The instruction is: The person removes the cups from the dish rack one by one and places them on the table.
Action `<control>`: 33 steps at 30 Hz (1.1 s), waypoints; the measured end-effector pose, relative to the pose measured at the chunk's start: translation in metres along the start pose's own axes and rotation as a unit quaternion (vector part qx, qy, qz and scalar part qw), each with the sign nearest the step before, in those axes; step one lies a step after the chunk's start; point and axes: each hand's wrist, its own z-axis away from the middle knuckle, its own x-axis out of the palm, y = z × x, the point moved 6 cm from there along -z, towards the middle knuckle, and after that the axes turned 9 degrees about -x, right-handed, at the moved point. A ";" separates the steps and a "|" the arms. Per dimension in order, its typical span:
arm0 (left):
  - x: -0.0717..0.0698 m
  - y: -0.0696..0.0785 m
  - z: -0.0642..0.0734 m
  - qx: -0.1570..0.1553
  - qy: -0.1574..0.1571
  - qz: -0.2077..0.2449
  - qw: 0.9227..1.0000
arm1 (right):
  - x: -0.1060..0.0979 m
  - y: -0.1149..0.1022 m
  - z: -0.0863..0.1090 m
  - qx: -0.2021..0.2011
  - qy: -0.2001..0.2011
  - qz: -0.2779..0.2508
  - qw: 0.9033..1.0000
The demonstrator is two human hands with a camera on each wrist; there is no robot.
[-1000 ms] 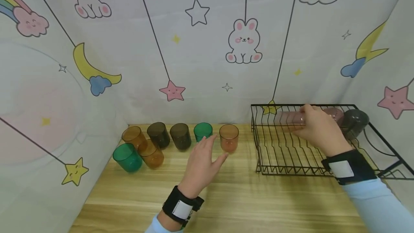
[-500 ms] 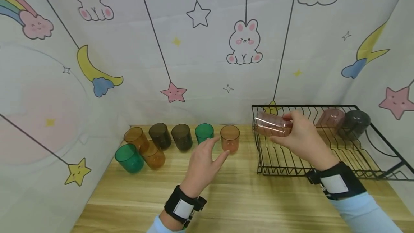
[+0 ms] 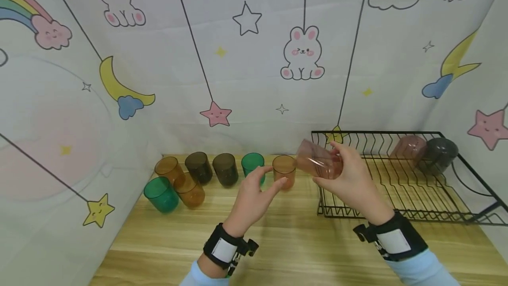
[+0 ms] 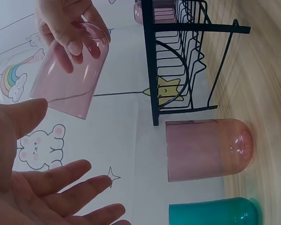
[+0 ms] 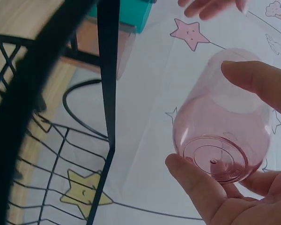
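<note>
My right hand grips a clear pink cup near its base, tilted, with its mouth toward the left. It is held up in the air by the left end of the black wire rack. In the right wrist view the round base of the pink cup faces the camera. My left hand hovers with thumb and fingers spread, holding nothing. Behind its fingertips stand an orange-pink cup and a green cup, partly covered by the hand. The left wrist view has the left hand apart from the held cup.
Two dark brown cups, two amber cups and another green cup stand at the table's left. In the rack's back right lie a pink cup and a dark grey cup. A printed curtain hangs behind.
My right hand has lifted the pink cup from the rack's back and carried it left, beyond the rack's left end. My left hand has stayed nearly in place.
</note>
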 end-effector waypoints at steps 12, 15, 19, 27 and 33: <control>0.010 0.013 -0.008 -0.041 -0.085 0.130 0.987 | 0.016 -0.011 0.008 -0.013 0.019 -0.014 1.000; 0.013 0.015 -0.012 -0.048 -0.099 0.167 0.980 | 0.018 -0.014 0.009 -0.017 0.029 -0.017 0.999; 0.016 0.019 -0.015 -0.062 -0.103 0.198 0.973 | 0.023 -0.015 0.010 -0.005 0.037 -0.037 0.999; 0.022 0.027 -0.021 -0.058 -0.096 0.256 0.960 | 0.030 -0.017 0.013 0.001 0.045 -0.056 0.997; 0.023 0.029 -0.023 -0.055 -0.081 0.289 0.952 | 0.036 -0.016 0.016 0.013 0.032 -0.061 0.998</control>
